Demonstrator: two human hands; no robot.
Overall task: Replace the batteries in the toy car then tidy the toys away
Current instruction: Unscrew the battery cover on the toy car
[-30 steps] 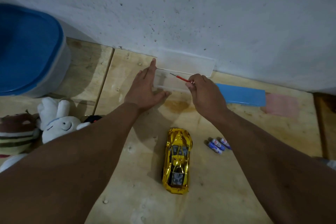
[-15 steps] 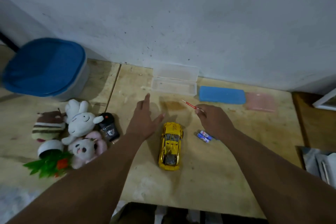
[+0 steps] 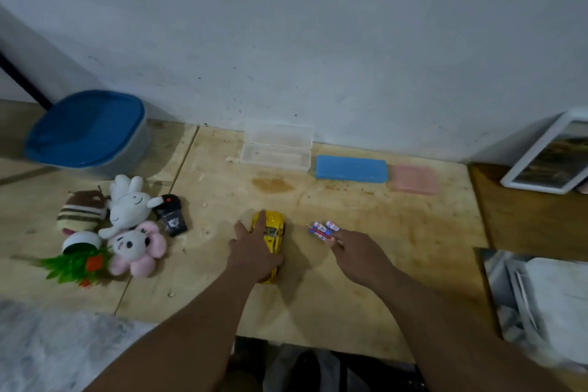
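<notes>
From the head camera, the left hand (image 3: 254,251) lies over the yellow toy car (image 3: 272,234) near the middle of the wooden tabletop (image 3: 397,226), its fingers (image 3: 259,220) wrapped on the car's body. The right hand (image 3: 359,253) pinches a thin red screwdriver (image 3: 319,232) just above the batteries (image 3: 324,228), right of the car.

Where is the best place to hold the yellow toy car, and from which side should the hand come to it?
Probably across the middle of the yellow toy car, from above, thumb and fingers on its two long sides. It lies flat on its wheels on the wooden board, long and narrow, so the sides are free. The left hand already rests on it this way.
</notes>
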